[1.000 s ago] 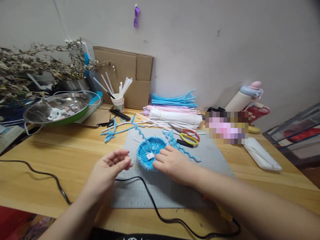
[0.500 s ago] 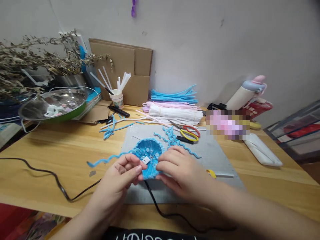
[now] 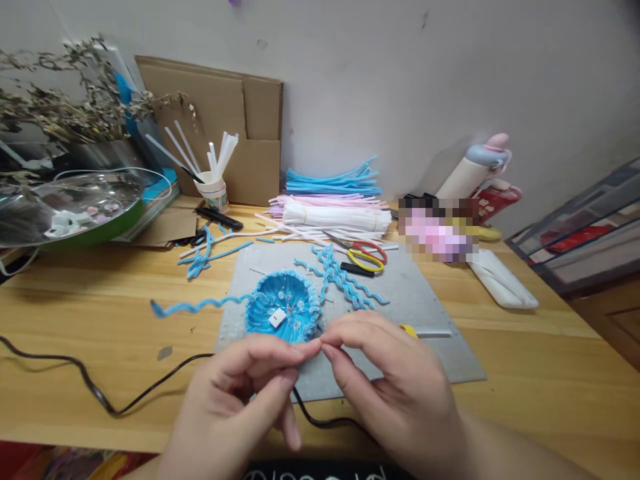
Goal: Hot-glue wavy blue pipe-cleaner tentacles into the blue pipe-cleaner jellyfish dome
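Note:
A blue fuzzy bowl-shaped piece (image 3: 255, 313), made of pipe cleaners with a shiny, pleated inside, rests on the grey mat (image 3: 425, 360). Inside it lies a small white square (image 3: 277, 318) with a dark mark. One wavy blue pipe cleaner (image 3: 200, 307) sticks out from its left rim. My left hand (image 3: 240, 400) is in front of the piece, index finger stretched out, the others loosely bent, holding nothing visible. My right hand (image 3: 395, 380) has thumb and index pinched at the left index fingertip; anything between them is too small to see.
Wavy blue pipe cleaners (image 3: 345, 280) and scissors (image 3: 367, 257) lie behind the hands. Bundles of white pipe cleaners (image 3: 335, 217) and blue ones (image 3: 333, 181) are by the wall. A cup of glue sticks (image 3: 215, 193) stands left. A black cord (image 3: 115, 410) crosses the table.
Both hands have let go of the blue bowl-shaped piece, which now rests on the mat. They have come nearer to me, fingertips meeting. The view has shifted slightly.

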`<state>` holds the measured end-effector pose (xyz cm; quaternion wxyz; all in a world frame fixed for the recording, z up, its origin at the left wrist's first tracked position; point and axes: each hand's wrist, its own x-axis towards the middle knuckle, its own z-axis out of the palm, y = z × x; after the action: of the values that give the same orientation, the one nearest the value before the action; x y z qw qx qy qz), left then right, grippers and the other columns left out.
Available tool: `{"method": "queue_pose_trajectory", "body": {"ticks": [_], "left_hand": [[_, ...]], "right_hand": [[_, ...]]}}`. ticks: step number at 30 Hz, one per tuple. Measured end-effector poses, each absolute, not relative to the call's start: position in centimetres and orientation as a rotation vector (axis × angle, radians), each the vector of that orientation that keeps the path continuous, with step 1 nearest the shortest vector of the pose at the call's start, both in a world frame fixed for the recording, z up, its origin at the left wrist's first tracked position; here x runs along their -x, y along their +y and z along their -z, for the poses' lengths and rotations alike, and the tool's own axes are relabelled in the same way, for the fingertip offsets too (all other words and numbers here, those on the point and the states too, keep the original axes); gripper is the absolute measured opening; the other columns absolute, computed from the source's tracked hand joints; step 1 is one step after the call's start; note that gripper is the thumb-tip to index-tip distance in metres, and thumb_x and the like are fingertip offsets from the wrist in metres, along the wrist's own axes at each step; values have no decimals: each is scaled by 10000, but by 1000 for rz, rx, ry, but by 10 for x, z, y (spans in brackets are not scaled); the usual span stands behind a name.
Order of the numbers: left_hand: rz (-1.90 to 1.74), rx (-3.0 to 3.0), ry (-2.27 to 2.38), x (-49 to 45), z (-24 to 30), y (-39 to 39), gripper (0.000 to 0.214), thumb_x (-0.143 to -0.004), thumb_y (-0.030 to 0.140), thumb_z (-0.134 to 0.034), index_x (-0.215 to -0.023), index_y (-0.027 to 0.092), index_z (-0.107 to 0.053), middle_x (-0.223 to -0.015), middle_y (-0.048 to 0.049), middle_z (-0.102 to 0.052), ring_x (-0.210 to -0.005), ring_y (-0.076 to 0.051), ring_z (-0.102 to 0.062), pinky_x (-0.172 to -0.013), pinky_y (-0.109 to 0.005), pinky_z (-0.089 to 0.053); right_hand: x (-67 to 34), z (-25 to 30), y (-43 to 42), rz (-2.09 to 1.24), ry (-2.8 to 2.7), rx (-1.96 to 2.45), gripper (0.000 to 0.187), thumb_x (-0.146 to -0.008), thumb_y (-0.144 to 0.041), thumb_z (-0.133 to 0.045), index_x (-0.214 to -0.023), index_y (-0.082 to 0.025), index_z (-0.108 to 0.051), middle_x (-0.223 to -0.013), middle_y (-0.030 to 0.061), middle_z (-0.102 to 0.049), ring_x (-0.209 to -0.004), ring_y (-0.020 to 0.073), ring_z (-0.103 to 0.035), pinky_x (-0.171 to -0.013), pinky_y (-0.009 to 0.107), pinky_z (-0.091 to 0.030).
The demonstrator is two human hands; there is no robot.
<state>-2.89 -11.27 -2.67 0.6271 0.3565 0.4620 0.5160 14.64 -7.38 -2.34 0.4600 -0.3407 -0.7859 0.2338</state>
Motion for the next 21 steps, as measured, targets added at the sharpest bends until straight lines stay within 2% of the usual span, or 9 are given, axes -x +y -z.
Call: {"method": "queue_pose_trajectory", "body": {"ticks": [5, 10, 15, 18, 21], "left_hand": [[-1131, -861, 1070, 28, 25, -116, 90, -779, 326, -768, -849, 274, -745, -1052, -27, -770, -418, -107, -653, -456, -219, -558], [-1057, -908, 1042, 35, 29, -115, 115, -823, 354, -729, -892, 263, -720, -1089, -49, -761, -423, -120, -663, -461, -233, -560], [-1135, -1085, 929, 41, 34, -115, 72, -914, 283, -631, -939, 307, -694, -1023, 7, -775, -451, -96, -673, -506, -202, -574], [-1304, -1336, 1022, 44, 35, -110, 172, -913, 181, -609, -959, 333, -674, -871, 59, -751, -572, -82, -687, -593, -169, -577], [-1357, -1716, 1179, 43, 35, -102, 216, -815, 127, -706, -954, 292, -696, -831, 41, -676, -764, -91, -666, -719, -150, -554]], "right_hand": [[-146, 25, -77, -794, -1784, 917, 133, -850, -79, -576, -776, -180, -622, -728, -14, -652, -695, 103, -617, -650, 220, -484], [-144, 31, -76, -1064, -1606, 1016, 108, -847, -149, -573, -755, -204, -582, -689, -41, -581, -658, 106, -547, -611, 229, -448], [-145, 32, -71, -1455, -1335, 1056, 116, -837, -226, -625, -734, -194, -581, -662, -47, -543, -635, 95, -496, -611, 225, -421], [-145, 34, -70, -1777, -1128, 977, 185, -826, -307, -689, -725, -173, -609, -613, -44, -562, -580, 77, -487, -583, 210, -401], [-142, 38, -73, -2044, -931, 871, 245, -764, -361, -779, -741, -151, -654, -593, -35, -590, -541, 61, -489, -551, 196, -383]]}}
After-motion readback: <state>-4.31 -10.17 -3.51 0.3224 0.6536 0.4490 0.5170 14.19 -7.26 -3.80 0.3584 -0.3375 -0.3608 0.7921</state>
